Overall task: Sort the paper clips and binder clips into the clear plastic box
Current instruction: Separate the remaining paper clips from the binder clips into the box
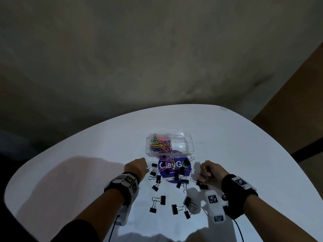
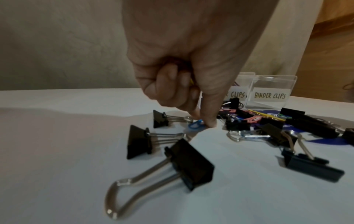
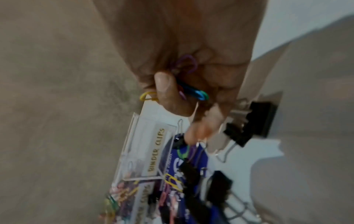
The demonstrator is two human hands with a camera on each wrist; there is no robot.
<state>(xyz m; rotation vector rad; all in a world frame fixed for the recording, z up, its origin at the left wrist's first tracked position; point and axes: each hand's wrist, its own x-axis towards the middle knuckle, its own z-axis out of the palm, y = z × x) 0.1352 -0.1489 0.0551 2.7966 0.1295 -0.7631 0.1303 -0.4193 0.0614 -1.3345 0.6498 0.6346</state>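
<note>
The clear plastic box (image 1: 181,151) stands mid-table; its left half holds coloured paper clips (image 1: 160,144), and its right half, labelled BINDER CLIPS (image 2: 270,95), looks empty. Black binder clips (image 1: 160,199) lie scattered in front of it. My left hand (image 1: 139,165) is curled round a few coloured clips, and its fingertips (image 2: 209,123) pinch a blue paper clip (image 2: 194,125) on the table. My right hand (image 1: 206,170) grips a bunch of coloured paper clips (image 3: 199,94) in curled fingers, just right of the blue disc.
A round blue printed disc (image 1: 187,169) lies before the box, with loose paper clips (image 1: 164,165) and binder clips on it. A large binder clip (image 2: 189,163) sits close below my left wrist. The white table (image 1: 70,172) ends in a rounded far edge; a wall rises behind.
</note>
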